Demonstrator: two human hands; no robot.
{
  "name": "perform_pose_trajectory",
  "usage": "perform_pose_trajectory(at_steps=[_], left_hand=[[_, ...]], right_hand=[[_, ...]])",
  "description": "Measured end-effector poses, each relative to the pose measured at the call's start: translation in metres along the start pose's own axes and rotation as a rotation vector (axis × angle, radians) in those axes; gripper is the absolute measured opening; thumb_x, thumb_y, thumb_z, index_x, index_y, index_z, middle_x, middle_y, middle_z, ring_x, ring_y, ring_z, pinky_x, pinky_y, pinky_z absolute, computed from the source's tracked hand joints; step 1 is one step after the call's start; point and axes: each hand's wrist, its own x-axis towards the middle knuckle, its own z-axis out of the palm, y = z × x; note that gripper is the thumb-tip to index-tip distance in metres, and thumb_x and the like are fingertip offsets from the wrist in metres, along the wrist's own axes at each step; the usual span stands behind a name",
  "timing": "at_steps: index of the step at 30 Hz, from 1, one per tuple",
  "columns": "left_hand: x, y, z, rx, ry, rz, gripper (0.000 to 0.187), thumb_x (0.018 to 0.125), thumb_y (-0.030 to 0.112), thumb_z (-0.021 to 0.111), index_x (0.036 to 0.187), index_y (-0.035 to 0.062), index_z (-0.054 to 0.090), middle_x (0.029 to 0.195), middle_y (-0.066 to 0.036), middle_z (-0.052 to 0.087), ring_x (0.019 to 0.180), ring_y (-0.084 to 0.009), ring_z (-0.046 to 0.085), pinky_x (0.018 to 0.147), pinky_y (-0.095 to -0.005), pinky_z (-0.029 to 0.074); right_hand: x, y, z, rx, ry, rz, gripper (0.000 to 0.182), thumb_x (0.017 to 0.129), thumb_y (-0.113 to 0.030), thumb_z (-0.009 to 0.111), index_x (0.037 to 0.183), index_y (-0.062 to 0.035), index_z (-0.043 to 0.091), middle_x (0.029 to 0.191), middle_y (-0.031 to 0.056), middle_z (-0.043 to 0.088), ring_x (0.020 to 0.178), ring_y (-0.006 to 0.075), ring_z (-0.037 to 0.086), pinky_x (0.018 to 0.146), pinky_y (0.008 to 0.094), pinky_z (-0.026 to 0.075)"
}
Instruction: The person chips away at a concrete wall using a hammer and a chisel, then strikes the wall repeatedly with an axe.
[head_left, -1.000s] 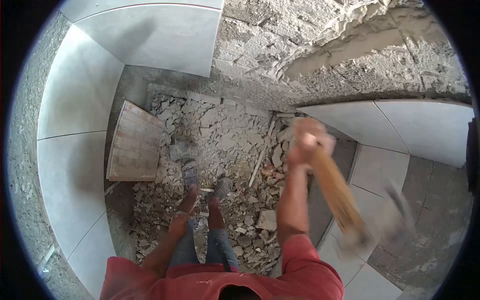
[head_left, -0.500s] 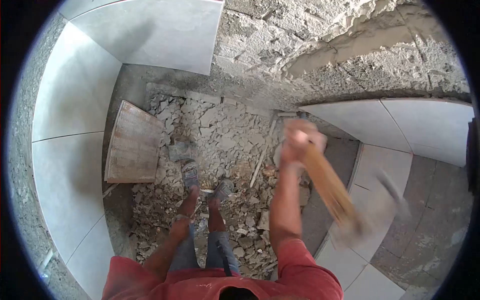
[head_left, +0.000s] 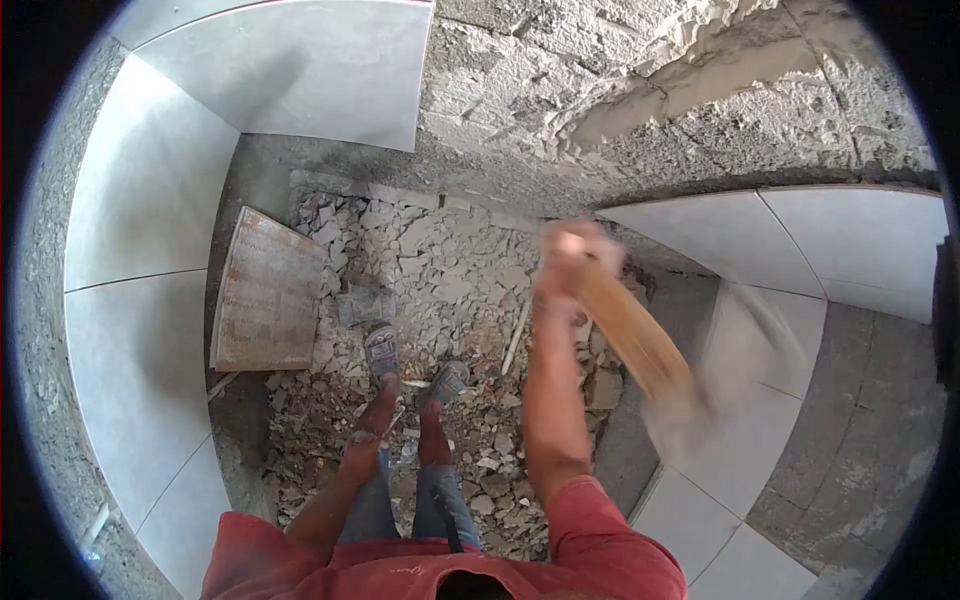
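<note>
My right hand [head_left: 580, 262], smeared by motion, is wrapped round the wooden handle of a hammer [head_left: 635, 330]. The hammer's blurred head lies toward the right, overlapping the pale wall tiles in this view. My left hand [head_left: 368, 440] is low beside my left leg, near the knee; its fingers are too small and covered to make out what they hold, if anything. Beneath both arms spreads broken rubble [head_left: 495, 455], with my sandalled feet [head_left: 381, 350] standing on it.
A loose tile [head_left: 268, 290] leans at the left, beside a grey block [head_left: 366, 305]. Large pale tiles [head_left: 140, 350] line the left wall. Rough, chipped wall [head_left: 700, 120] rises ahead. A thin light pipe [head_left: 516, 335] lies on the rubble.
My right hand and the hammer have shifted left and slightly up, with the head still blurred. My left hand stays by the leg.
</note>
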Motion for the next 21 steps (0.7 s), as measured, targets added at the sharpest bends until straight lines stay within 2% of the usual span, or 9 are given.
perform_pose_trajectory(at_steps=[1, 3, 7, 9, 10, 14, 16, 18, 21], left_hand=[[0.0, 0.006, -0.009, 0.017, -0.145, -0.107, 0.042, 0.076, 0.008, 0.048, 0.118, 0.0092, 0.048, 0.119, -0.015, 0.05, 0.108, -0.0308, 0.049, 0.093, -0.0473, 0.035], [0.004, -0.028, 0.058, -0.04, -0.063, -0.046, 0.042, 0.076, 0.009, 0.048, 0.118, 0.0094, 0.048, 0.118, -0.015, 0.051, 0.107, -0.0313, 0.05, 0.093, -0.0473, 0.035], [0.007, -0.024, 0.027, -0.068, 0.042, 0.092, 0.04, 0.077, 0.01, 0.048, 0.117, 0.0098, 0.049, 0.112, -0.017, 0.054, 0.103, -0.0324, 0.052, 0.093, -0.0485, 0.035], [0.002, -0.008, 0.006, -0.124, 0.041, 0.07, 0.039, 0.077, 0.01, 0.048, 0.116, 0.0099, 0.05, 0.11, -0.018, 0.054, 0.102, -0.0326, 0.053, 0.092, -0.0495, 0.036], [0.002, -0.003, 0.001, -0.18, 0.053, 0.042, 0.038, 0.077, 0.01, 0.048, 0.114, 0.01, 0.051, 0.109, -0.018, 0.055, 0.1, -0.0329, 0.054, 0.091, -0.0505, 0.037], [0.002, 0.0, -0.003, -0.069, -0.056, -0.082, 0.037, 0.077, 0.01, 0.047, 0.113, 0.0104, 0.052, 0.109, -0.018, 0.055, 0.101, -0.0327, 0.053, 0.089, -0.0522, 0.037], [-0.001, 0.0, -0.005, -0.188, -0.009, -0.039, 0.038, 0.077, 0.01, 0.047, 0.115, 0.0104, 0.051, 0.109, -0.018, 0.055, 0.103, -0.0325, 0.053, 0.089, -0.0523, 0.037], [0.008, -0.008, 0.019, -0.09, -0.042, -0.042, 0.039, 0.077, 0.01, 0.047, 0.115, 0.0107, 0.051, 0.11, -0.018, 0.055, 0.104, -0.0325, 0.052, 0.09, -0.0519, 0.036], [0.003, 0.0, -0.01, -0.047, 0.041, -0.012, 0.039, 0.077, 0.01, 0.047, 0.115, 0.0122, 0.052, 0.112, -0.017, 0.054, 0.107, -0.0325, 0.051, 0.092, -0.0511, 0.035]], right_hand=[[-0.038, 0.03, 0.003, -0.364, -0.003, 0.045, 0.015, 0.072, -0.015, 0.062, 0.074, -0.0034, 0.053, 0.067, 0.0068, 0.053, 0.053, 0.0154, 0.05, 0.049, 0.0277, 0.042], [-0.111, 0.064, -0.001, -0.275, -0.232, 1.361, 0.013, 0.074, -0.012, 0.059, 0.074, -0.0006, 0.054, 0.062, 0.0038, 0.05, 0.049, 0.0138, 0.048, 0.045, 0.0277, 0.04], [-0.101, -0.008, -0.014, -0.08, -0.111, 1.345, 0.018, 0.078, -0.016, 0.059, 0.074, -0.0002, 0.053, 0.064, 0.0025, 0.05, 0.049, 0.0125, 0.047, 0.046, 0.0273, 0.04], [-0.055, -0.049, -0.02, -0.338, -0.09, 0.822, 0.019, 0.079, -0.019, 0.058, 0.073, -0.0022, 0.052, 0.067, 0.0037, 0.05, 0.055, 0.0144, 0.05, 0.052, 0.0285, 0.043], [-0.036, -0.054, -0.023, -0.34, -0.091, 0.821, 0.019, 0.079, -0.019, 0.058, 0.073, -0.0022, 0.052, 0.067, 0.0037, 0.05, 0.055, 0.0144, 0.05, 0.052, 0.0285, 0.043], [0.025, -0.04, -0.022, 0.161, -0.012, -0.037, 0.018, 0.078, -0.022, 0.06, 0.075, -0.0053, 0.053, 0.07, 0.0073, 0.052, 0.064, 0.0216, 0.053, 0.061, 0.0336, 0.043], [-0.035, 0.006, -0.047, -0.347, -0.1, 0.391, 0.026, 0.077, -0.024, 0.063, 0.084, -0.0007, 0.056, 0.075, 0.0094, 0.054, 0.069, 0.0229, 0.052, 0.069, 0.0342, 0.043], [-0.088, 0.073, -0.063, -0.801, -0.466, 1.313, 0.03, 0.077, -0.026, 0.063, 0.088, 0.0009, 0.057, 0.078, 0.0104, 0.057, 0.073, 0.0212, 0.054, 0.068, 0.0338, 0.042], [-0.085, 0.03, -0.062, -0.678, -0.411, 1.12, 0.034, 0.078, -0.028, 0.063, 0.089, 0.0036, 0.058, 0.078, 0.0128, 0.059, 0.074, 0.0204, 0.055, 0.065, 0.0327, 0.042]])
